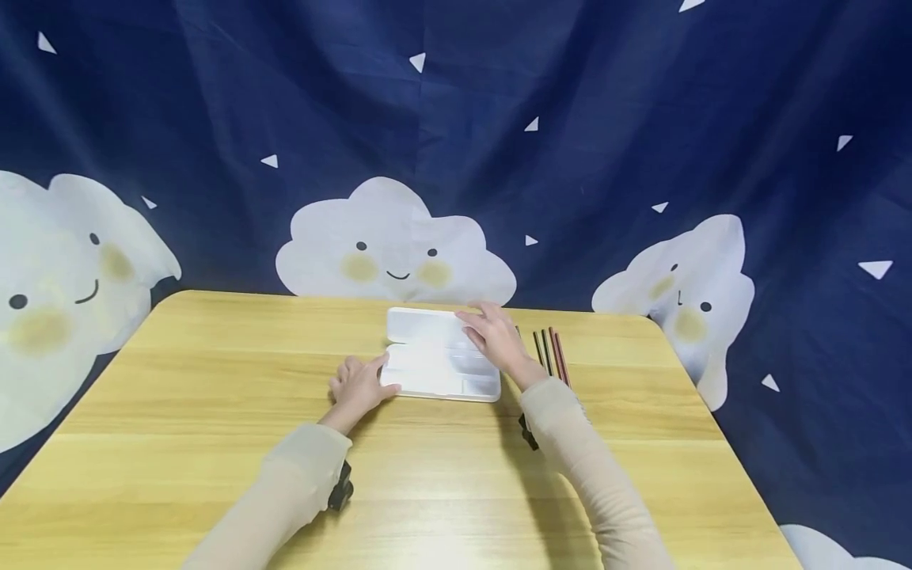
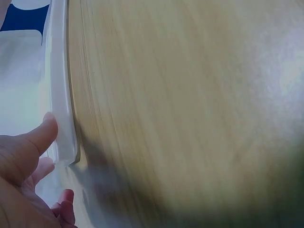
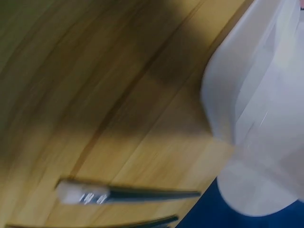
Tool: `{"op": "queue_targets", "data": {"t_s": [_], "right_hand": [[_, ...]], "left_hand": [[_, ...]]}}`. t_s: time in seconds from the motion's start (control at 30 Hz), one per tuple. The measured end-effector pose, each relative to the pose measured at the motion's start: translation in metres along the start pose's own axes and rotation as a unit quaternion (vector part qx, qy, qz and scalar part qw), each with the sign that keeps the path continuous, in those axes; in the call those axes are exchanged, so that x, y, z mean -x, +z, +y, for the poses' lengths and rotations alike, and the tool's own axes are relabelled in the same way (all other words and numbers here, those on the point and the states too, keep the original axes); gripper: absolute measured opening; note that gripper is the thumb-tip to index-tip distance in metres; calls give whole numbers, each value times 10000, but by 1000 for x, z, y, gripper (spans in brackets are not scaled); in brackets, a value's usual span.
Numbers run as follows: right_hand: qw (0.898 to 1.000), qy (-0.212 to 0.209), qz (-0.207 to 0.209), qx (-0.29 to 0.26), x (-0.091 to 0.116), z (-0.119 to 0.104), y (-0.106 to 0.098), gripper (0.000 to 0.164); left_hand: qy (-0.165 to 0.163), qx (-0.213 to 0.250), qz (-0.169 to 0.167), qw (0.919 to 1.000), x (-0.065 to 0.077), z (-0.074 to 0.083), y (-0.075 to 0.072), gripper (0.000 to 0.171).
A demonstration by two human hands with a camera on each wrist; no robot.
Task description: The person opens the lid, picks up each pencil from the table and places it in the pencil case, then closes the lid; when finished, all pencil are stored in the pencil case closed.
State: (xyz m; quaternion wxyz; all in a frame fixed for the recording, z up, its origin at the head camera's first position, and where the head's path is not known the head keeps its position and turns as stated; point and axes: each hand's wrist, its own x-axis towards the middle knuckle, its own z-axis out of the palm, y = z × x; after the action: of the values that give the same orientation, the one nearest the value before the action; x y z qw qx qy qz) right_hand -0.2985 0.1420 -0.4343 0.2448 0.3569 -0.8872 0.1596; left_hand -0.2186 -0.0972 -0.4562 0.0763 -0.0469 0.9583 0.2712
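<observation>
A white hinged palette box (image 1: pixel 420 372) lies unfolded on the table, its lid (image 1: pixel 416 326) raised along the back and shallow compartments in its base. My left hand (image 1: pixel 356 389) holds the base's front left corner. In the left wrist view the thumb (image 2: pixel 45 133) presses on the front wall and the other fingers bend beside the left end. Over the right part of the lid, my right hand (image 1: pixel 499 340) grips its edge; some fingertips are hidden behind it. The right wrist view shows the right end of the palette box (image 3: pixel 223 80), with the hand outside the picture.
Right of the box lie several slim brushes (image 1: pixel 559 356) with dark and red handles, partly hidden by the right forearm. One dark-handled brush (image 3: pixel 123 192) with pale bristles shows closely. The wooden table (image 1: pixel 214 356) ends at a blue cloud-print curtain (image 1: pixel 570 158).
</observation>
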Motion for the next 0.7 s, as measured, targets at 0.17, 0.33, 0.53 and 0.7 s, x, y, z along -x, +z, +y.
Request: {"op": "queue_targets", "data": {"t_s": [0.17,0.33,0.53,0.7], "right_hand": [[9939,755,-783,174,9,6,-5,44],[9779,1659,-1251,236,16,9,-6,59],[9606,2263,-1591,276,21,11,-7,69],[9558,2350,-1764,83,23,14,-5,74]], "left_hand": [[42,69,14,10000,0,-3,0,69],[-25,54,-35,10000,0,-1,-1,69],[-88,14,-33,10000,2,2,-2,69],[-111,7,-24,9999,1,1,-2,69]]}}
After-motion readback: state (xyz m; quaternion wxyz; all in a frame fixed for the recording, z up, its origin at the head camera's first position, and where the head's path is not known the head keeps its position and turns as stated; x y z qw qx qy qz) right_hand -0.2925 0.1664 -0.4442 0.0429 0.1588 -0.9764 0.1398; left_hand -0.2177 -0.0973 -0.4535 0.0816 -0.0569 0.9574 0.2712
